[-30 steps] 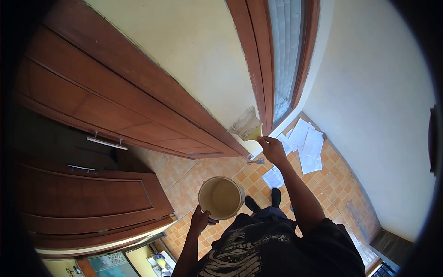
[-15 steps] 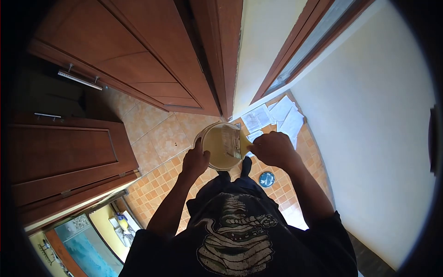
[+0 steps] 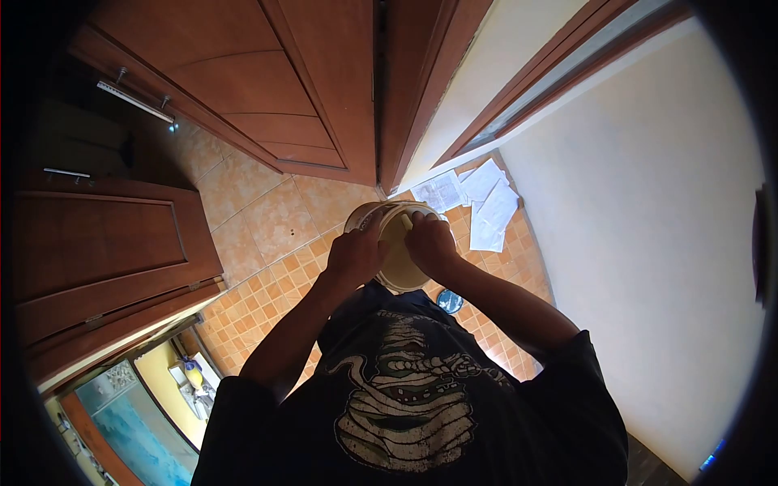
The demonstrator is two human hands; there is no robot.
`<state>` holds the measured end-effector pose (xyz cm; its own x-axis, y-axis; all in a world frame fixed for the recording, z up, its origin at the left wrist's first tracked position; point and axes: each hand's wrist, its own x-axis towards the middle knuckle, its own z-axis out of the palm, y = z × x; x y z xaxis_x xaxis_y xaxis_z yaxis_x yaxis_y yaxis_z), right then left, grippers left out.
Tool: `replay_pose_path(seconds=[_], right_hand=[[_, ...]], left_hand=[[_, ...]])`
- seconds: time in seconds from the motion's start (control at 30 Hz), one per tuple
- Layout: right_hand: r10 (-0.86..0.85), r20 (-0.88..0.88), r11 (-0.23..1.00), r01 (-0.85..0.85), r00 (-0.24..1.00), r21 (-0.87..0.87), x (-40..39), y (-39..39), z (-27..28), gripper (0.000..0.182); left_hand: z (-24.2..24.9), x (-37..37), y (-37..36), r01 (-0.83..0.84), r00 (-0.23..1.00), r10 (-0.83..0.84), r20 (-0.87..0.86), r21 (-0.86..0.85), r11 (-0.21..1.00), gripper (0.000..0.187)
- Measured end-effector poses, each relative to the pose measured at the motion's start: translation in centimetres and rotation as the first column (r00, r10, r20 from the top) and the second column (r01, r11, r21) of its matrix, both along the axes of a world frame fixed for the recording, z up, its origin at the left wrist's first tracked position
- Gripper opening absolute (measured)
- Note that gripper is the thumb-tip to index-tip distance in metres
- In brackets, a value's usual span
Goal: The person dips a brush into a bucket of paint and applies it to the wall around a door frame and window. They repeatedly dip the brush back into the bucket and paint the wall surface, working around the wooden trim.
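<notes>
The person is holding a bucket (image 3: 400,263) in front of the shirt (image 3: 405,405), above the tiled floor (image 3: 259,301), and its open mouth is facing up toward the head camera. The left hand (image 3: 357,256) is gripping the bucket at its left side, with the fingers closing over the rim. The right hand (image 3: 430,243) is reaching to the right part of the mouth, and its fingers are closing on a pale handle (image 3: 407,220) that is showing just beside the left hand's fingertips; the hand is hiding most of that side, so whatever the handle is leading to cannot be made out. Both forearms are coming in from the sides and are meeting at the bucket. A round lid (image 3: 450,301) is lying on the small tiles, near the right forearm. Beyond the bucket, white papers (image 3: 494,206) are overlapping on the floor near the pale wall (image 3: 648,202), and a printed sheet (image 3: 438,192) is lying beside them. A brown door (image 3: 300,97) is standing ahead and to the left, and a second door (image 3: 97,235) is showing farther left, with a dark gap running between the two
</notes>
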<state>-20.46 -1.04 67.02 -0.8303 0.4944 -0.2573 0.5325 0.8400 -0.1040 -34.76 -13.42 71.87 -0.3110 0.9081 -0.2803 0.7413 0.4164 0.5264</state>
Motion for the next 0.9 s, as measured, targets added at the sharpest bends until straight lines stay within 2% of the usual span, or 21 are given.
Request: replay_pose_path(seconds=[0.07, 0.13, 0.23, 0.33, 0.4, 0.5, 0.57, 0.63, 0.8, 0.9], right_hand=[[0.054, 0.063, 0.996, -0.058, 0.997, 0.069, -0.3, -0.4, -0.1, 0.020], [0.131, 0.127, 0.982, -0.147, 0.983, 0.123, -0.8, -0.7, 2.1, 0.019], [0.125, 0.321, 0.988, -0.149, 0.939, 0.051, -1.6, -1.5, 2.7, 0.035], [0.003, 0.206, 1.000, -0.006, 0.979, 0.016, -0.9, -2.2, 0.0, 0.030], [0.101, 0.211, 0.995, -0.104, 0.972, 0.000, -0.1, -1.8, -0.9, 0.029], [0.162, 0.165, 0.986, -0.152, 0.973, -0.072, 1.3, -0.7, -1.0, 0.029], [0.139, 0.145, 0.985, -0.121, 0.980, -0.122, 1.9, -0.5, -0.5, 0.028], [0.082, 0.158, 0.986, -0.057, 0.984, -0.155, 2.0, -0.5, 2.8, 0.030], [-0.135, -0.065, 0.977, 0.122, 0.989, -0.174, 4.9, -0.7, 8.0, 0.035], [-0.244, -0.203, 0.955, 0.199, 0.948, -0.219, 7.2, -1.0, 10.4, 0.034]], left_hand=[[1.7, 0.0, 0.1, -0.016, 0.999, 0.019, 0.036, -0.063, 0.998, 0.064], [2.6, 0.0, 0.1, -0.032, 0.997, 0.039, 0.065, -0.095, 0.995, 0.062], [2.4, 0.2, -0.2, -0.042, 0.994, 0.049, 0.094, -0.075, 0.996, 0.061], [0.9, 0.5, -0.5, -0.044, 0.996, 0.043, 0.085, 0.017, 0.999, 0.064], [-0.9, 1.0, -0.9, -0.049, 0.998, 0.044, 0.043, 0.109, 0.993, 0.070], [-1.6, 1.0, -1.5, -0.053, 0.995, 0.042, 0.093, 0.120, 0.991, 0.070], [-0.9, 0.7, -1.6, -0.062, 0.987, 0.056, 0.148, 0.036, 0.997, 0.065], [-0.5, 0.3, -1.6, -0.069, 0.975, 0.071, 0.210, -0.016, 0.997, 0.064], [-0.1, -0.6, -2.3, -0.114, 0.941, 0.122, 0.317, -0.044, 0.992, 0.063], [0.1, -0.8, -2.8, -0.149, 0.944, 0.138, 0.298, 0.015, 0.989, 0.061]])
